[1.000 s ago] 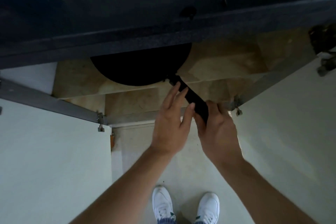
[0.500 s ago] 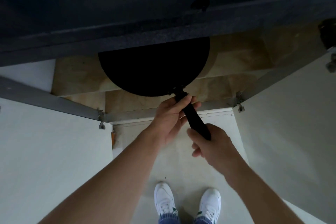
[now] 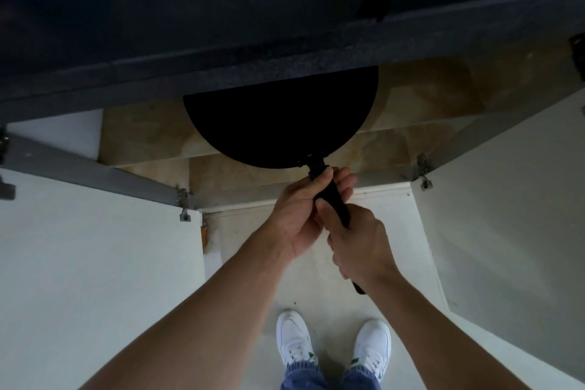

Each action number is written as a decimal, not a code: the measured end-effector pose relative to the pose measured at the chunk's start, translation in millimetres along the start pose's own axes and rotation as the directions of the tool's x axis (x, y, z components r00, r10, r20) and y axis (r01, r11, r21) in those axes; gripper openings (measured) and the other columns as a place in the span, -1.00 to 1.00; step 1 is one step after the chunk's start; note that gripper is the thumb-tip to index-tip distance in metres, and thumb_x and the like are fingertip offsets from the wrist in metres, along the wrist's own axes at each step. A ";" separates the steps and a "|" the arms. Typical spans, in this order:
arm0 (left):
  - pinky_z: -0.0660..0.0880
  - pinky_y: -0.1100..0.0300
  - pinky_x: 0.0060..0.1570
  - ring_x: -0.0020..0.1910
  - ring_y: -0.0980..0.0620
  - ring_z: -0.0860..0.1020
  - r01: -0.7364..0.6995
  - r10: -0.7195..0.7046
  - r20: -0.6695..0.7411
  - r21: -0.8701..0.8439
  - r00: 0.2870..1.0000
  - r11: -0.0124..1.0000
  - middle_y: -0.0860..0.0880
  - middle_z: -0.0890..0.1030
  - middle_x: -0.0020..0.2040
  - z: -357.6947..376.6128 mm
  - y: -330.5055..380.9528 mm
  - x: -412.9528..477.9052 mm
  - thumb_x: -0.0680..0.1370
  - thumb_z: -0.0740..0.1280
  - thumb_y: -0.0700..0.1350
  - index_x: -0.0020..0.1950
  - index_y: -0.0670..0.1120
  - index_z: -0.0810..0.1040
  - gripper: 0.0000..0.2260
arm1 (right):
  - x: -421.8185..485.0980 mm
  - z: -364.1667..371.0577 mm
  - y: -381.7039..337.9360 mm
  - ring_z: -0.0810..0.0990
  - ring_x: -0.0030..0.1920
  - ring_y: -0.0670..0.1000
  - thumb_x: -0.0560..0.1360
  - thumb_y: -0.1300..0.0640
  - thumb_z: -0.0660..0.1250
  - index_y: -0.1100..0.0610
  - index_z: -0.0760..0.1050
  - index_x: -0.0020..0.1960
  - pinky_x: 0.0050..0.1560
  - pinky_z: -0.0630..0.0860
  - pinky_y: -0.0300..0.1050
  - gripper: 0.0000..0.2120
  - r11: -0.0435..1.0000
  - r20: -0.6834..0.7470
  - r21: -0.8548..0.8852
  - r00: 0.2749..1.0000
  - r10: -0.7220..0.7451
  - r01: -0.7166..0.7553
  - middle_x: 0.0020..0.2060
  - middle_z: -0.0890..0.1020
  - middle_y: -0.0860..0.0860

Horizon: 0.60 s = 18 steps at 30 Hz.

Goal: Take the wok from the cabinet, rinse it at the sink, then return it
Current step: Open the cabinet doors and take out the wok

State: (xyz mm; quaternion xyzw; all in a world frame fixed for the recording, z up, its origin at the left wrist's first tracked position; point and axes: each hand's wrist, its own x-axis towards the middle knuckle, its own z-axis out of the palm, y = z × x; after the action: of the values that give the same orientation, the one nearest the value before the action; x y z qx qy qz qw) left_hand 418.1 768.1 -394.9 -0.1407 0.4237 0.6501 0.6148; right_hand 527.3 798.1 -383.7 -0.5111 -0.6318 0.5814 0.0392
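Observation:
The black wok point(image 3: 281, 123) sticks half out of the open cabinet point(image 3: 427, 111) under the dark countertop; its far half is hidden by the counter edge. Its long black handle point(image 3: 332, 196) points toward me. My left hand point(image 3: 304, 209) is wrapped around the handle close to the pan. My right hand point(image 3: 361, 241) grips the handle just behind it, nearer the end, whose tip shows below my wrist.
Two white cabinet doors stand swung open, the left door point(image 3: 88, 263) and the right door point(image 3: 512, 231), with metal hinges at their inner corners. The dark countertop point(image 3: 285, 25) overhangs above. My white shoes point(image 3: 332, 345) stand on the pale floor between the doors.
The wok has slid further out of the cabinet toward me. My left hand went from resting open on the handle to gripping it; my right hand stayed closed on the handle.

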 end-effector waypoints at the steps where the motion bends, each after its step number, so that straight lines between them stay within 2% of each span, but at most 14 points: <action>1: 0.60 0.12 0.13 0.15 -0.10 0.66 0.003 -0.003 -0.002 -0.015 1.000 1.000 -0.25 0.66 0.16 1.0 -0.1 -2.9 0.58 0.33 -0.22 0.26 -0.38 0.51 -0.68 | -2.5 0.8 0.0 0.51 -0.55 0.08 0.57 -0.19 0.22 0.11 0.42 -0.32 -0.51 0.53 0.01 -0.56 0.999 -0.018 -0.031 1.000 -0.009 0.009 -0.48 0.56 0.10; 5: 0.62 0.22 -0.01 -0.06 -0.03 0.69 0.026 -0.026 -0.017 -0.015 1.000 1.000 -0.22 0.68 0.04 2.3 -5.8 -23.2 0.56 0.34 -0.24 0.25 -0.39 0.53 -0.68 | -21.3 4.5 3.5 0.57 -0.51 0.11 0.58 -0.20 0.19 0.12 0.44 -0.31 -0.44 0.60 0.08 -0.54 0.991 -0.049 -0.136 0.998 -0.025 0.018 -0.47 0.59 0.09; 9: 0.61 0.24 -0.02 -0.05 -0.01 0.68 0.074 -0.075 -0.044 -0.011 0.996 0.997 -0.20 0.67 0.04 2.3 -23.7 -57.9 0.53 0.37 -0.28 0.21 -0.39 0.54 -0.71 | -59.1 2.9 6.0 0.55 -0.51 0.08 0.59 -0.18 0.17 0.10 0.45 -0.31 -0.42 0.59 0.06 -0.56 0.989 -0.049 -0.144 0.998 0.025 -0.032 -0.47 0.59 0.06; 12: 0.61 0.26 -0.09 -0.14 0.02 0.69 0.096 -0.097 -0.079 -0.017 0.992 0.995 -0.20 0.66 0.01 -0.8 -40.5 -88.7 0.56 0.33 -0.31 0.22 -0.41 0.52 -0.73 | -98.4 5.2 10.3 0.53 -0.49 0.07 0.60 -0.14 0.19 0.08 0.43 -0.33 -0.39 0.55 0.00 -0.57 0.987 -0.050 -0.136 0.995 0.082 -0.088 -0.48 0.57 0.03; 15: 0.62 0.26 -0.13 -0.19 0.02 0.69 0.143 -0.144 -0.084 -0.023 0.986 0.989 -0.18 0.68 -0.07 -2.9 -60.1 -126.5 0.57 0.31 -0.33 0.04 -0.33 0.59 -0.89 | -142.4 5.7 15.2 0.48 -0.47 0.02 0.61 -0.12 0.20 0.10 0.44 -0.34 -0.37 0.45 -0.07 -0.57 0.979 -0.043 -0.145 0.990 0.137 -0.142 -0.49 0.54 0.00; 18: 0.63 0.25 -0.10 -0.18 0.02 0.70 0.181 -0.182 -0.112 -0.023 0.977 0.983 -0.18 0.68 -0.09 -2.2 -76.3 -167.8 0.57 0.30 -0.35 -0.03 -0.30 0.60 -0.92 | -187.2 7.5 17.5 0.48 -0.48 0.04 0.60 -0.11 0.21 0.18 0.48 -0.30 -0.34 0.52 0.06 -0.56 0.973 -0.055 -0.111 0.979 0.196 -0.201 -0.48 0.55 0.04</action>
State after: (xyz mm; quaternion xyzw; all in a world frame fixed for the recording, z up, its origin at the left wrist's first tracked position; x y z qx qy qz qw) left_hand 521.8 643.6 -307.0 -0.2195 0.4394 0.5848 0.6456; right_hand 621.8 660.0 -297.6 -0.5859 -0.6091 0.5334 -0.0351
